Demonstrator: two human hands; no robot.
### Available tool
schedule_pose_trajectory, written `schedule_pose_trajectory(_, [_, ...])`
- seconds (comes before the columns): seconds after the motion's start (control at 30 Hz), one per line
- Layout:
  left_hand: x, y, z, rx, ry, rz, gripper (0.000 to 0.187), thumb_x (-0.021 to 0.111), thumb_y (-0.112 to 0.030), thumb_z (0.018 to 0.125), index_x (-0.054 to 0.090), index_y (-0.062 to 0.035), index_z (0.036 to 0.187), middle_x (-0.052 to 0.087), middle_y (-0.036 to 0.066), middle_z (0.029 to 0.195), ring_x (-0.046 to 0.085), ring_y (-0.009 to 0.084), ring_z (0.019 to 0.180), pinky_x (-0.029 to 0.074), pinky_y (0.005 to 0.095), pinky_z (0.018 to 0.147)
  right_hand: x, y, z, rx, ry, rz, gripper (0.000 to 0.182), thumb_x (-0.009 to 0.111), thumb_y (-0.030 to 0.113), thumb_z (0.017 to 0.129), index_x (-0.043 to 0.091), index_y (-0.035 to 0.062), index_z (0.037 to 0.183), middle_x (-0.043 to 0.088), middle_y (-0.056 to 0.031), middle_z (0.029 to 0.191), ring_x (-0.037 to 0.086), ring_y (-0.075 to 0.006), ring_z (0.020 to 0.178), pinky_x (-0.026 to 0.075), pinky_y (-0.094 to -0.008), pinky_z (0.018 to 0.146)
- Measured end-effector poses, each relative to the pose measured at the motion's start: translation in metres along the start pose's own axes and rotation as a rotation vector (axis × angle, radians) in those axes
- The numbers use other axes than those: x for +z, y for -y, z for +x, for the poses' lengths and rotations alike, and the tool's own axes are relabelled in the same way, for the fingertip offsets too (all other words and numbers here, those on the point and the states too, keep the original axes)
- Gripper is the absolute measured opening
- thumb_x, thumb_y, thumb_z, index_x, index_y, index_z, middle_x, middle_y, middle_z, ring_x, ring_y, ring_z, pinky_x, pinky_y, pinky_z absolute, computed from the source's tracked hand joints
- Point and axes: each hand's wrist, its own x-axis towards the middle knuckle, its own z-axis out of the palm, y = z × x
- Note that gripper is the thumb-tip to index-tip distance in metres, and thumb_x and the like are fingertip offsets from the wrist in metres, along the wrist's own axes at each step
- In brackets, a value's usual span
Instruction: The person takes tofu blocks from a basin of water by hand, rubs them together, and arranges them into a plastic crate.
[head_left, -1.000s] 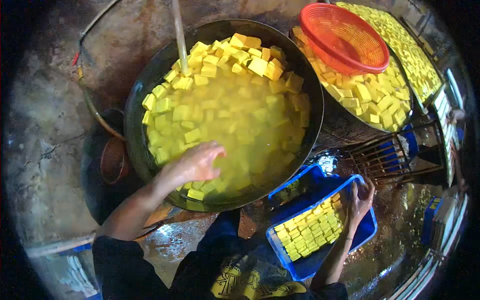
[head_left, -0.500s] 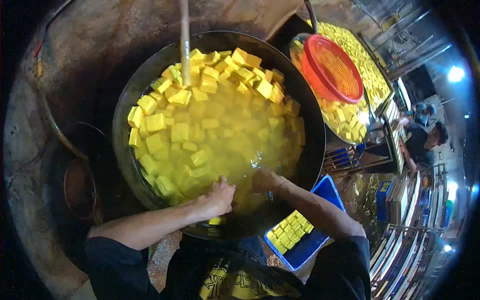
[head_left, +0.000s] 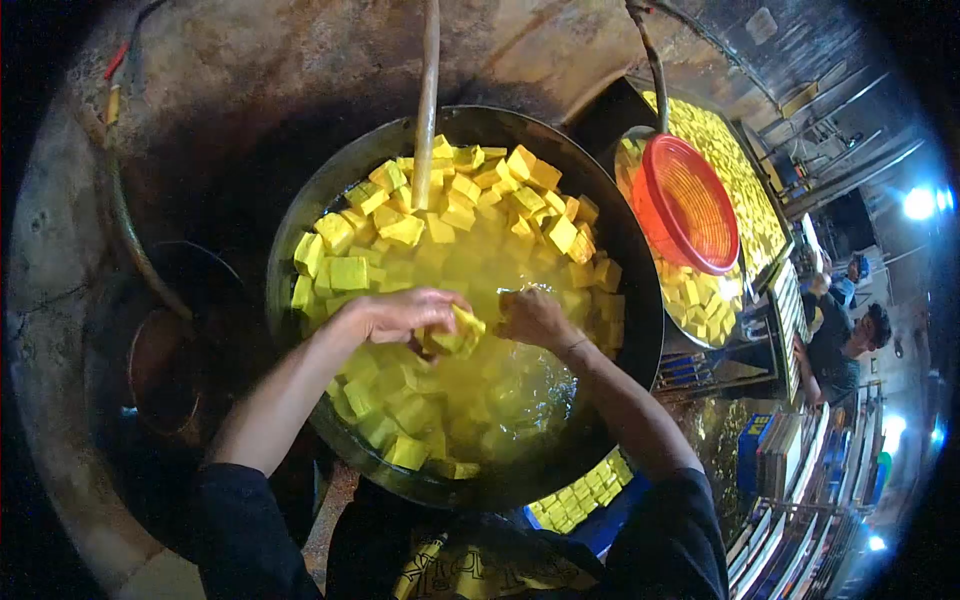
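A large dark round vat point(head_left: 290, 250) holds cloudy yellow liquid point(head_left: 500, 385) and many yellow blocks point(head_left: 350, 272), piled highest at the far side. Over the middle of the vat, my left hand point(head_left: 415, 315) has its fingers wrapped round a yellow block point(head_left: 462, 335). Just to its right, my right hand point(head_left: 535, 317) is closed at the liquid's surface; whatever its fingers hold is hidden. A pale wooden pole point(head_left: 427, 120) leans into the vat, its lower end among the blocks.
A red basket point(head_left: 690, 205) rests over another vessel of yellow blocks point(head_left: 700, 300) at the right. Below the vat's right side is a blue crate point(head_left: 605, 520) with packed yellow blocks. Two other people point(head_left: 835, 345) are at the far right, near stacked boards point(head_left: 790, 465).
My left hand has risen from the near side of the vat and now holds a yellow block. My right hand has lifted slightly. The whole view has shifted.
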Motion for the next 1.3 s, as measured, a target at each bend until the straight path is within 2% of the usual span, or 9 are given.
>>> schedule_pose_trajectory(0.2, [-0.036,0.019,0.022,0.281,-0.096,-0.531,0.027,0.048,-0.025,0.086,0.049,-0.0143,0.111,0.058,0.005,0.093,0.061,0.0228,0.084,0.052,0.0469,0.072,0.070,-0.028,0.043,-0.258,-0.539,-0.489,0.012,0.055,0.013,0.075,0.061,0.0057,0.082,0.062,-0.0145,0.071,0.062,-0.0314,0.066,0.050,-0.0440,0.058])
schedule_pose_trajectory(0.37, [-0.020,0.031,0.063,0.371,-0.378,-0.631,0.027,0.054,-0.038,0.086,0.053,-0.0163,0.102,0.058,0.003,0.089,0.059,0.0201,0.082,0.051,0.0417,0.065,0.032,-0.065,0.052,-0.316,-0.183,-0.282,0.016,0.051,0.010,0.080,0.064,0.0015,0.084,0.064,-0.0140,0.070,0.065,-0.0332,0.072,0.053,-0.0367,0.061])
schedule_pose_trajectory(0.5, [-0.011,0.038,0.104,0.562,-0.634,-0.808,0.022,0.050,-0.032,0.088,0.056,-0.0156,0.102,0.059,0.004,0.093,0.059,0.0202,0.082,0.050,0.0381,0.068,-0.015,-0.061,0.013,-0.109,0.159,1.304,0.034,0.067,0.013,0.079,0.059,-0.0012,0.109,0.065,-0.0094,0.089,0.062,-0.0146,0.080,0.051,-0.0280,0.068])
schedule_pose_trajectory(0.7, [0.022,0.030,0.137,0.721,-0.628,-1.053,0.026,0.048,-0.023,0.084,0.059,-0.0118,0.105,0.061,0.005,0.094,0.059,0.0199,0.086,0.050,0.0350,0.077,-0.076,-0.011,-0.026,-0.015,-0.037,0.639,0.038,0.075,0.016,0.074,0.059,-0.0016,0.103,0.063,-0.0051,0.083,0.058,-0.0102,0.077,0.047,-0.0247,0.068])
schedule_pose_trajectory(1.0, [0.046,0.012,0.158,0.895,-0.401,-1.401,0.027,0.042,-0.028,0.088,0.059,-0.0069,0.092,0.062,0.006,0.087,0.059,0.0198,0.082,0.050,0.0333,0.072,-0.037,0.005,0.000,-0.222,-0.320,1.118,0.033,0.066,0.019,0.084,0.055,-0.0014,0.108,0.062,-0.0082,0.101,0.057,-0.0126,0.093,0.046,-0.0267,0.076])
schedule_pose_trajectory(1.1, [0.037,0.026,0.158,1.105,0.246,-1.457,0.029,0.044,-0.032,0.086,0.060,-0.0082,0.092,0.062,0.005,0.088,0.059,0.0195,0.082,0.049,0.0330,0.073,-0.033,0.021,0.007,-0.193,-0.837,-0.037,0.042,0.060,0.032,0.088,0.054,-0.0004,0.114,0.058,-0.0127,0.113,0.055,-0.0164,0.101,0.044,-0.0323,0.084])
schedule_pose_trajectory(1.13, [0.059,-0.003,0.123,0.849,-0.278,-1.524,0.031,0.046,-0.036,0.084,0.061,-0.0096,0.090,0.063,0.003,0.089,0.060,0.0190,0.081,0.048,0.0341,0.073,-0.031,0.018,0.017,-0.201,-0.653,0.226,0.048,0.055,0.038,0.090,0.052,-0.0008,0.119,0.058,-0.0145,0.117,0.056,-0.0201,0.103,0.043,-0.0332,0.087])
schedule_pose_trajectory(1.2, [0.053,-0.011,0.104,0.874,-0.428,-1.492,0.032,0.046,-0.037,0.084,0.062,-0.0103,0.090,0.063,0.003,0.089,0.060,0.0194,0.080,0.048,0.0349,0.073,-0.045,0.019,0.029,0.089,-0.196,0.852,0.058,0.046,0.046,0.092,0.050,-0.0015,0.125,0.057,-0.0167,0.121,0.056,-0.0283,0.108,0.042,-0.0331,0.090])
schedule_pose_trajectory(1.3, [0.023,-0.015,0.081,1.129,-0.485,-1.406,0.039,0.042,-0.041,0.083,0.063,-0.0098,0.094,0.062,0.008,0.093,0.056,0.0259,0.087,0.045,0.0436,0.076,-0.021,0.010,0.063,0.041,-0.541,0.615,0.034,0.050,0.032,0.089,0.065,0.0038,0.101,0.064,-0.0245,0.092,0.065,-0.0321,0.085,0.050,-0.0363,0.075])
